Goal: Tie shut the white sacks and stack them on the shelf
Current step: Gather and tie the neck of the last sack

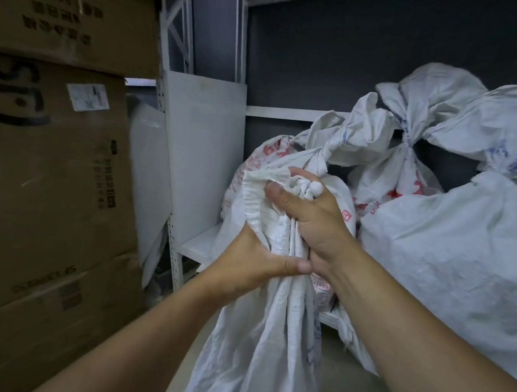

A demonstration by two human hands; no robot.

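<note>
The open white sack (259,355) hangs at the centre of the view, in front of the shelf (200,240), its bottom out of sight below the frame. The left hand (260,261) grips the gathered neck from nine o'clock, with its fingers (299,265) wrapped tightly round the bunched cloth. Just above it, the right hand (312,214) clutches the ruffled mouth of the sack, fingers curled over the hem. Both hands are closed on this one sack, and no knot shows yet. Whether a first turn has begun under the right palm is hidden, so it may be further along than it looks.

The chief risk is that the woven cloth is slick and stiff. If the right hand lets go to make the loop, the gathers could spring open and the neck could slide through the left grip. The weight below would then drop the sack. A knot made too near the hem would leave a short tail that could work loose.

The tied sacks (455,258) from one to three o'clock already crowd the shelf and lean towards the edge, so pushing another in could dislodge one. The cardboard boxes (48,148) at nine o'clock leave little room on that side to swing the sack up.
</note>
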